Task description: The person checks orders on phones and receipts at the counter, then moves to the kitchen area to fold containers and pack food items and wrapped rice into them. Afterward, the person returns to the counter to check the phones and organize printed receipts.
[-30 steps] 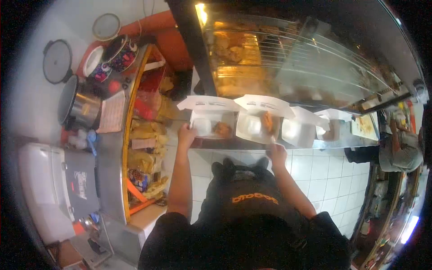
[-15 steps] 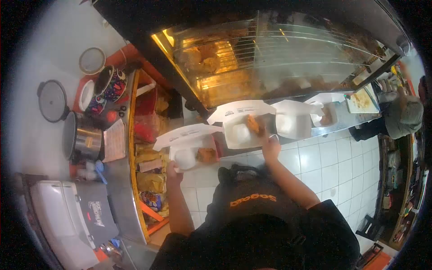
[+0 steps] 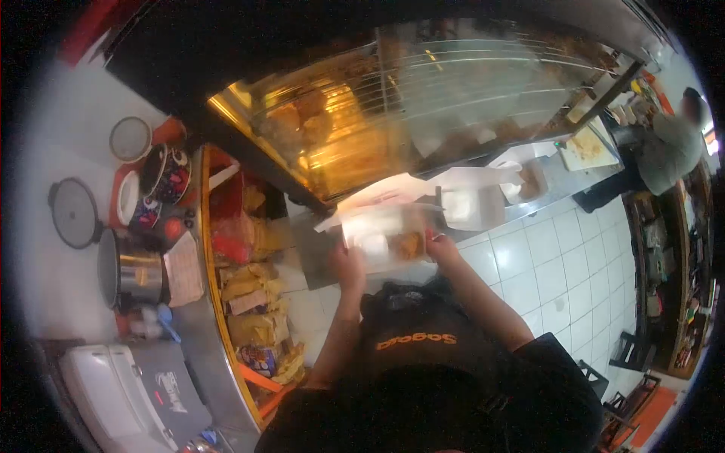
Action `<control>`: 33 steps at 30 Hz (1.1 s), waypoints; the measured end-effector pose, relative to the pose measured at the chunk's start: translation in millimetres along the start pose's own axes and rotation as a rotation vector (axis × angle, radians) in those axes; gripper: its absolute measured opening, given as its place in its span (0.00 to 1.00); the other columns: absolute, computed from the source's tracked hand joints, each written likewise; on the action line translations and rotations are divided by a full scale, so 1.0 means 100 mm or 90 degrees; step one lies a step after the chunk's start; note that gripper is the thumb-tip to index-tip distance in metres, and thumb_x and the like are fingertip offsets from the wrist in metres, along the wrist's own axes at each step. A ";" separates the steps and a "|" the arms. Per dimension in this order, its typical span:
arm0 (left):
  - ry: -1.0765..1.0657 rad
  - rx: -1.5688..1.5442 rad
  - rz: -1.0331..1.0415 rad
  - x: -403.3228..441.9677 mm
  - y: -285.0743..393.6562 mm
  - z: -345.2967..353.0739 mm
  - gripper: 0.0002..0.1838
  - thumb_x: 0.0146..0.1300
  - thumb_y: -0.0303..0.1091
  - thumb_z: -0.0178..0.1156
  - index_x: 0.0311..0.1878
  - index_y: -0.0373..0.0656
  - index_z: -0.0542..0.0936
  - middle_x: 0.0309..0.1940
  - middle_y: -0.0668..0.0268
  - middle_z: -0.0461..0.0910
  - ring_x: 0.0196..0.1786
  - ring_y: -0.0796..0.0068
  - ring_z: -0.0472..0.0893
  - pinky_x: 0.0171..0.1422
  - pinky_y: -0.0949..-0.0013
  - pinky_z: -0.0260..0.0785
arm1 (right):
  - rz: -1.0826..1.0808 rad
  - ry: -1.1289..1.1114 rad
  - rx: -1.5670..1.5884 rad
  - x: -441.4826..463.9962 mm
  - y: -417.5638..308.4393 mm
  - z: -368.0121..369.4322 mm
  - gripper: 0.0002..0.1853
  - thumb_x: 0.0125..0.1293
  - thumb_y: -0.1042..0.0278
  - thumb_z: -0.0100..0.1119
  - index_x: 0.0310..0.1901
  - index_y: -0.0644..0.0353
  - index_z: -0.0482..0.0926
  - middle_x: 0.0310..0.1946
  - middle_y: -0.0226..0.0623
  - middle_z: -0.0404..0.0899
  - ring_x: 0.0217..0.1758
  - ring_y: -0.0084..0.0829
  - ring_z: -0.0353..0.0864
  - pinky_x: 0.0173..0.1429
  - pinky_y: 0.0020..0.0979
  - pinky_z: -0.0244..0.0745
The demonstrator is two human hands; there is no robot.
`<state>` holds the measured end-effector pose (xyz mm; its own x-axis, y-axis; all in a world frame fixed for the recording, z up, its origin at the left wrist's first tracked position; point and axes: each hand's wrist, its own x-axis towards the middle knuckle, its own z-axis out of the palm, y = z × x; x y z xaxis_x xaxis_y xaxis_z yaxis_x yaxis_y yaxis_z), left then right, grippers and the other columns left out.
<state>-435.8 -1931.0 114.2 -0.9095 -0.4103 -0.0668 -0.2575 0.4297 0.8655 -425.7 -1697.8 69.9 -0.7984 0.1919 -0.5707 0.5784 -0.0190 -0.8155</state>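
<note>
A white lidded takeaway box [image 3: 391, 264] is held low in front of my apron, its lid up at the back. Inside it are a white rounded mound that looks like rice [image 3: 373, 244] and a browned piece of fried chicken [image 3: 408, 244]. My left hand [image 3: 350, 268] grips the left side of the box; my right hand [image 3: 442, 248] is closed on its right side, beside a small red patch I cannot identify. Motion blurs the lid area. To the right, another open box [image 3: 472, 208] holds a white mound, and a further box [image 3: 526, 181] stands beyond.
A glass-fronted, lit food cabinet [image 3: 325, 128] stands behind the boxes. A cutting board [image 3: 589, 149] lies at the counter's right end, near another person [image 3: 668, 155]. On the left are a large pot [image 3: 143, 272], a patterned pot [image 3: 175, 174] and shelves with yellow packages [image 3: 253, 287].
The box from the left has moved right, in front of my body. My right hand has let go of the chicken piece and now grips the box. The view has shifted slightly.
</note>
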 end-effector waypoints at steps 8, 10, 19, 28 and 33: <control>-0.235 -0.392 -0.345 0.34 -0.64 0.15 0.26 0.46 0.36 0.52 0.51 0.38 0.75 0.44 0.60 0.77 0.46 0.61 0.78 0.52 0.60 0.71 | 0.162 -0.215 0.354 0.15 -0.25 -0.14 0.11 0.64 0.59 0.58 0.33 0.58 0.80 0.23 0.27 0.74 0.23 0.22 0.71 0.26 0.26 0.62; -0.243 -0.387 -0.367 0.41 -0.73 0.19 0.26 0.46 0.36 0.52 0.51 0.38 0.75 0.44 0.60 0.77 0.46 0.61 0.78 0.53 0.59 0.71 | 0.151 -0.203 0.318 0.17 -0.23 -0.15 0.13 0.65 0.58 0.58 0.39 0.59 0.82 0.25 0.27 0.76 0.24 0.23 0.73 0.27 0.27 0.65; -0.331 -0.426 -0.382 0.51 -0.67 0.08 0.26 0.46 0.41 0.54 0.51 0.40 0.75 0.43 0.62 0.78 0.46 0.63 0.79 0.46 0.61 0.72 | 0.023 -0.165 0.248 0.23 -0.19 -0.04 0.17 0.67 0.56 0.58 0.44 0.65 0.80 0.32 0.32 0.78 0.32 0.25 0.77 0.37 0.26 0.73; -0.288 -0.484 -0.307 0.41 -1.12 0.08 0.22 0.52 0.39 0.52 0.50 0.41 0.75 0.43 0.62 0.77 0.50 0.63 0.78 0.51 0.58 0.75 | -0.075 -0.348 0.305 0.21 0.12 -0.10 0.18 0.61 0.64 0.57 0.51 0.63 0.78 0.44 0.34 0.80 0.43 0.24 0.77 0.48 0.27 0.74; -0.291 -0.506 -0.350 -0.08 -0.64 -0.22 0.15 0.49 0.37 0.52 0.41 0.43 0.73 0.38 0.64 0.75 0.45 0.63 0.79 0.51 0.57 0.76 | -0.185 -0.419 0.279 -0.28 0.04 -0.24 0.25 0.59 0.61 0.60 0.57 0.62 0.74 0.49 0.33 0.79 0.52 0.26 0.77 0.59 0.33 0.73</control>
<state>-404.8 -1972.9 70.7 -0.8117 0.0238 -0.5836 -0.5335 -0.4370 0.7242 -397.0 -1679.3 85.3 -0.9185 -0.3611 -0.1612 0.3265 -0.4626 -0.8243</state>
